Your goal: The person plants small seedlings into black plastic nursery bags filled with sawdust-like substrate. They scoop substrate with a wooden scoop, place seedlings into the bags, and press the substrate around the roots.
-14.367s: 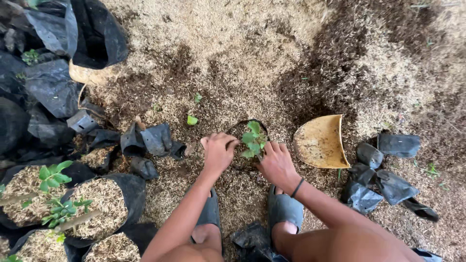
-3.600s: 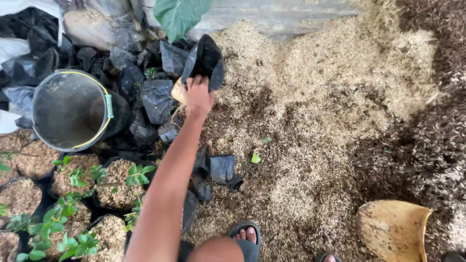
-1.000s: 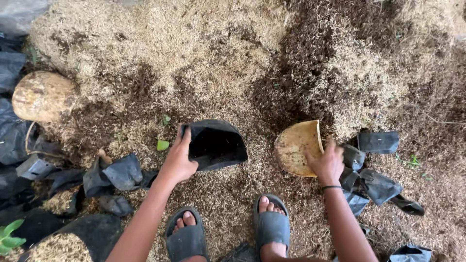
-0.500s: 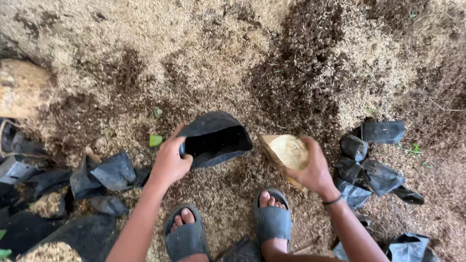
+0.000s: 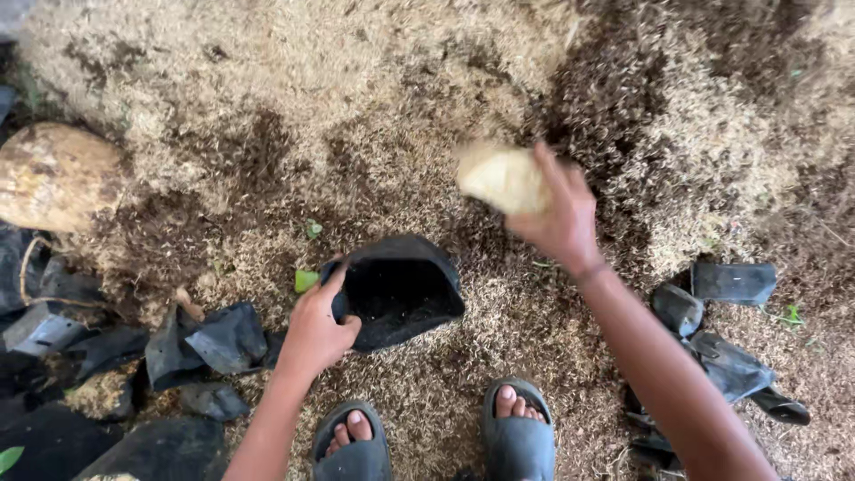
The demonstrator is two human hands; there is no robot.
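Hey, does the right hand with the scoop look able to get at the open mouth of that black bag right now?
Probably yes. The right hand holds the tan scoop just beyond the black bag, whose mouth the left hand holds open; only loose husk lies between them.

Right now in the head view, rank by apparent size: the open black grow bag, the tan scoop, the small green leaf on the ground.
1. Open black grow bag, held by the left hand.
2. Tan scoop, blurred, in the right hand.
3. Green leaf.
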